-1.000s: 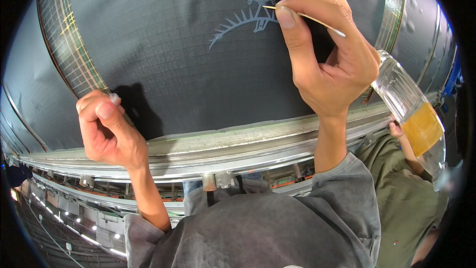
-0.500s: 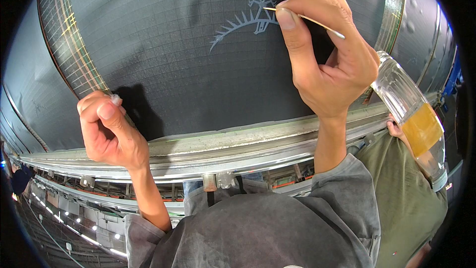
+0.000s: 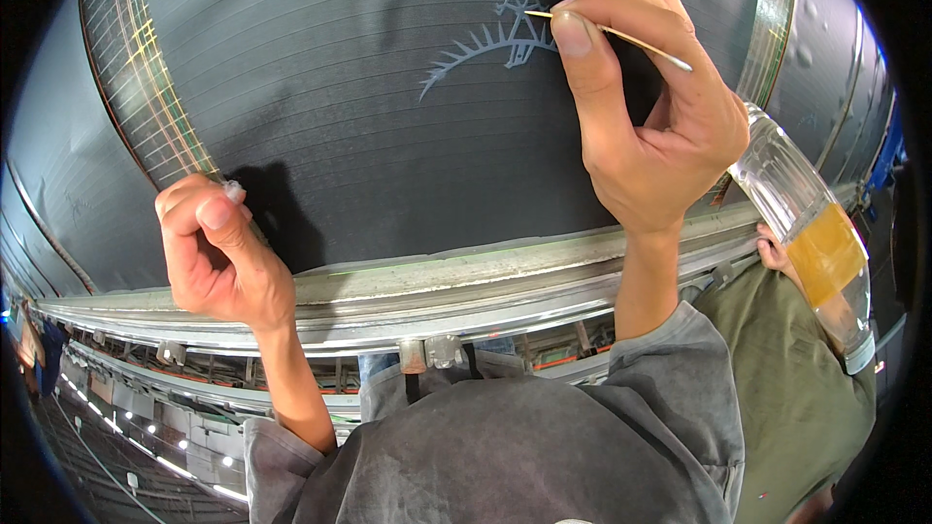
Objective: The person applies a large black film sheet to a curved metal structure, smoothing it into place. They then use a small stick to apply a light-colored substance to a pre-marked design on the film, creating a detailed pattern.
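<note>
My right hand [image 3: 646, 116] pinches a thin wooden stick [image 3: 621, 37] with a cotton tip at its back end; its pointed end lies over a pale blue-grey spiky design [image 3: 485, 44] on the dark, finely lined surface [image 3: 369, 126]. My other fingers are raised, and part of the design is hidden behind my thumb. My left hand [image 3: 214, 252] is curled at the lower left of that surface, beside a gridded strip of coloured lines [image 3: 146, 68], with a small white fluffy wad [image 3: 232, 190] pinched in its fingers.
A metal rail [image 3: 466, 281] runs along the surface's near edge. At the right lies a clear plastic bottle [image 3: 777, 155] with a yellow band. Another person in olive clothing [image 3: 786, 378] is close on my right, their hand [image 3: 772, 247] near the rail. A similar gridded strip [image 3: 767, 19] runs at the right.
The design and both my hands appear slightly further right in the picture. The stick's tip stays over the design's upper part, with the same grip in both hands.
</note>
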Demonstrator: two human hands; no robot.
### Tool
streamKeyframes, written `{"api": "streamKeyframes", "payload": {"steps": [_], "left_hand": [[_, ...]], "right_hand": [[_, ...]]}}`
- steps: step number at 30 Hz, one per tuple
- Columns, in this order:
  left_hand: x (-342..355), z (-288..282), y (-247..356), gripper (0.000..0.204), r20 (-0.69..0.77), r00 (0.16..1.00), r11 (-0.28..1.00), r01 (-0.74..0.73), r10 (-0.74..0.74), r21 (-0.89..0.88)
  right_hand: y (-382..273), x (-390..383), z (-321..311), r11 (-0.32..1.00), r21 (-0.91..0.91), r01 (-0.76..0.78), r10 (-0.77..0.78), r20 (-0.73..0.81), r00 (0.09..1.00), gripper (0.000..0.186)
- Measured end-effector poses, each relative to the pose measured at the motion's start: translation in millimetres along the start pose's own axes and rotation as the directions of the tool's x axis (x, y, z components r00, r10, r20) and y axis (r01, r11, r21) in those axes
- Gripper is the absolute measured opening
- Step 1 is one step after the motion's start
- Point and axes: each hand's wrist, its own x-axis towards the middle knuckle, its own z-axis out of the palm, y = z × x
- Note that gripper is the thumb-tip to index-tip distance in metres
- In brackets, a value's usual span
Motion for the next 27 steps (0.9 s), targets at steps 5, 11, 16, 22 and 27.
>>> {"api": "streamKeyframes", "payload": {"steps": [5,11,16,22,27], "left_hand": [[0.1,0.1,-0.7,0.031,-0.003,1.0,1.0,0.004,-0.004,-0.011],[0.8,0.1,0.3,0.031,0.006,1.0,1.0,-0.004,0.004,-0.005],[0.4,0.4,-0.3,0.031,0.007,1.0,1.0,-0.008,0.008,-0.003],[-0.4,-0.3,0.7,0.026,-0.012,0.999,0.999,0.036,-0.036,-0.012],[-0.2,0.1,-0.6,0.026,-0.018,0.999,1.0,0.026,-0.026,-0.015]], "right_hand": [[-1.0,-0.9,0.9,1.0,-0.002,-0.003,0.003,0.005,1.0,0.006],[-1.5,-0.8,1.7,1.0,0.0,-0.006,0.006,0.005,1.0,0.007],[-1.0,-1.2,1.3,1.0,-0.001,-0.008,0.008,0.008,1.0,0.007],[-1.6,-2.1,1.0,1.0,-0.003,-0.009,0.009,0.009,1.0,0.008],[-1.5,-2.3,0.5,1.0,-0.002,-0.009,0.009,0.009,1.0,0.009]]}}
